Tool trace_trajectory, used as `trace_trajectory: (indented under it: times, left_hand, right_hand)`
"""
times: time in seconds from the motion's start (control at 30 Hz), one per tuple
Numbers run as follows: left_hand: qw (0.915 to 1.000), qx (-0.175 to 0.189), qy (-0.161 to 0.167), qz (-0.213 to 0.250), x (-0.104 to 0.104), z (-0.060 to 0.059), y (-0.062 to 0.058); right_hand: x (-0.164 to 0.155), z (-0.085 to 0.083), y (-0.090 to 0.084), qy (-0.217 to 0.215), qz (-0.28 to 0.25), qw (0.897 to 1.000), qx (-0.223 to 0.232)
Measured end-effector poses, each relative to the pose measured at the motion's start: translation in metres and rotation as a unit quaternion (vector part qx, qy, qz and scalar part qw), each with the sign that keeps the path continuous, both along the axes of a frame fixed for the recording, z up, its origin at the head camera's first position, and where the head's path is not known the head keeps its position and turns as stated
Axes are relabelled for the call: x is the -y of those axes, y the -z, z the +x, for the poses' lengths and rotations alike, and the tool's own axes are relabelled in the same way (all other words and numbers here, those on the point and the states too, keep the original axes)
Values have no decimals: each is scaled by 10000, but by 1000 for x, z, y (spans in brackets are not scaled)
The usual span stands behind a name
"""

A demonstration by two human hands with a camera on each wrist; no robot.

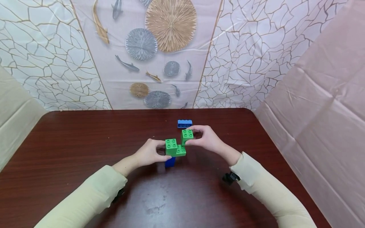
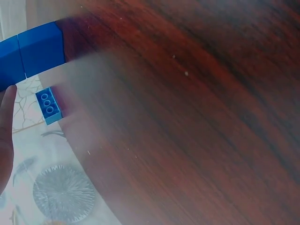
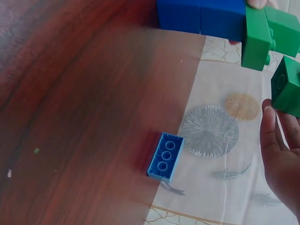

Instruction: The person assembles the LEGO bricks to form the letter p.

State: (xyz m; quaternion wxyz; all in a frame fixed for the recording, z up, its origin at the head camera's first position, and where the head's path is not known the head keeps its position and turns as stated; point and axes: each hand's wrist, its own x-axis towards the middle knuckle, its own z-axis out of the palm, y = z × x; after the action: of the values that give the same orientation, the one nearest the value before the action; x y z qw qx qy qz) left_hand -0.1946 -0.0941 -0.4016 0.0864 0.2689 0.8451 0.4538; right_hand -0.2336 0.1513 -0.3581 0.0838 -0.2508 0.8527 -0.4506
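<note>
My left hand point(image 1: 148, 153) grips an upright stack near the middle of the table, thumb in front. Two blue blocks point(image 3: 220, 19) form its lower part, one above the other. Across their top lies a wider green brick point(image 1: 181, 151), and a square green block point(image 1: 171, 145) sits on its left end. Between thumb and fingers my right hand point(image 1: 207, 139) pinches another green block point(image 1: 187, 134). That block hangs over the bare studs at the brick's right end; the right wrist view shows a gap between them.
A loose blue brick point(image 1: 184, 123) lies behind the hands, on its side, with its hollow underside facing me. The dark wooden table point(image 1: 71, 142) ends at a patterned cloth point(image 1: 171, 72) at the back. A pale cloth point(image 1: 319, 79) hangs along the right.
</note>
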Motion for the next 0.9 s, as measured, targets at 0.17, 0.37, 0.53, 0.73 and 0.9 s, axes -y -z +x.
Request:
trace_trajectory:
  times: [0.17,0.37,0.53,0.73,0.9]
  left_hand:
    - [10000,38,26,16,0,-2,0]
    - [10000,40,82,35,-1,-4,0]
    - [10000,40,77,32,-1,-4,-1]
    - [10000,66,56,29,0,-5,0]
    - [10000,-24,48,-42,0,-5,2]
  right_hand:
    - [-1,3,5,-138,-54,9999,49]
    - [0,4,9,-228,-33,9996,131]
    - [0,7,10,-284,-13,9996,82]
    - [0,9,10,-382,53,9993,-11]
    - [-1,9,10,-495,133,9987,-58]
